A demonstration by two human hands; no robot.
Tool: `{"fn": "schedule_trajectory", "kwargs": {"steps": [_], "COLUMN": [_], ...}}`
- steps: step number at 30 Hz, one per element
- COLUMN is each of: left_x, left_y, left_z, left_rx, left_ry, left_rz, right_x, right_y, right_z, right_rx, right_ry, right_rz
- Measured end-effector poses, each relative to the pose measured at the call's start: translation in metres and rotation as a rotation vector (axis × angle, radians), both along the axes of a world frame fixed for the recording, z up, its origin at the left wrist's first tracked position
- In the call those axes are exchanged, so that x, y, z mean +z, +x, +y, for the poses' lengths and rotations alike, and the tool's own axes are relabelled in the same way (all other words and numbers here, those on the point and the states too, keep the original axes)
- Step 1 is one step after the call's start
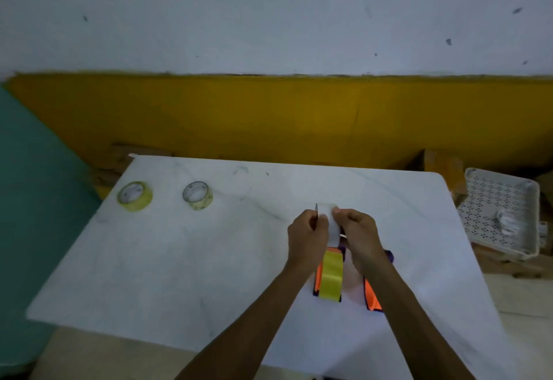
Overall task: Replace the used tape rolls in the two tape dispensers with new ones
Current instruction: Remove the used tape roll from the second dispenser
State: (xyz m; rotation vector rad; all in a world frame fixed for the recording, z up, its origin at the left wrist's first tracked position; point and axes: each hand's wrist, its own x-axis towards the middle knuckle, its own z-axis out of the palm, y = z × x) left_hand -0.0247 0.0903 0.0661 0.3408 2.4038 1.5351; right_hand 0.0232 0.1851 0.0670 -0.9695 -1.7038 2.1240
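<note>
An orange tape dispenser [318, 273] with a yellow tape roll [331, 275] in it lies on the white table [179, 260] near the front. A strip of tape [332, 230] runs up from the roll to my hands. My left hand [306, 237] and my right hand [357, 234] both pinch the strip's end above the dispenser's front. A second orange dispenser [373, 297] lies just right, mostly hidden under my right forearm. Two yellowish tape rolls [134, 196] [197, 195] stand on the table's far left.
A white perforated tray [502, 209] sits off the table's right edge on cardboard boxes. A yellow board [269, 116] leans against the wall behind the table. Something teal [27, 200] borders the left side.
</note>
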Motion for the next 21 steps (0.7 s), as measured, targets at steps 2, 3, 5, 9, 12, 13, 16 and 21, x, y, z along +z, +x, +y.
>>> {"fn": "schedule_trajectory", "kwargs": {"steps": [2, 3, 5, 9, 12, 13, 16, 21], "left_x": [0.001, 0.002, 0.005, 0.007, 0.009, 0.009, 0.005, -0.009], "left_y": [-0.021, -0.031, -0.052, -0.095, -0.123, -0.130, -0.149, -0.191], "left_z": [-0.035, -0.054, -0.096, -0.180, -0.233, -0.247, -0.278, -0.313], "left_rx": [0.027, 0.042, 0.069, 0.127, 0.180, 0.194, 0.222, 0.284], "left_ry": [0.002, 0.011, 0.028, 0.036, 0.049, 0.048, 0.040, 0.049], "left_rz": [-0.013, -0.024, -0.042, -0.049, -0.088, -0.106, -0.122, -0.160], "right_x": [0.003, 0.005, 0.008, 0.007, 0.005, 0.004, 0.000, -0.008], "right_y": [-0.023, -0.034, -0.056, -0.100, -0.129, -0.137, -0.157, -0.200], "right_z": [-0.034, -0.053, -0.093, -0.170, -0.219, -0.233, -0.261, -0.294], "right_rx": [0.026, 0.039, 0.059, 0.129, 0.190, 0.204, 0.250, 0.331], "right_ry": [-0.007, -0.004, -0.007, -0.026, -0.042, -0.045, -0.054, -0.053], "right_rz": [-0.006, -0.012, -0.012, 0.003, 0.005, 0.000, -0.015, -0.020]}}
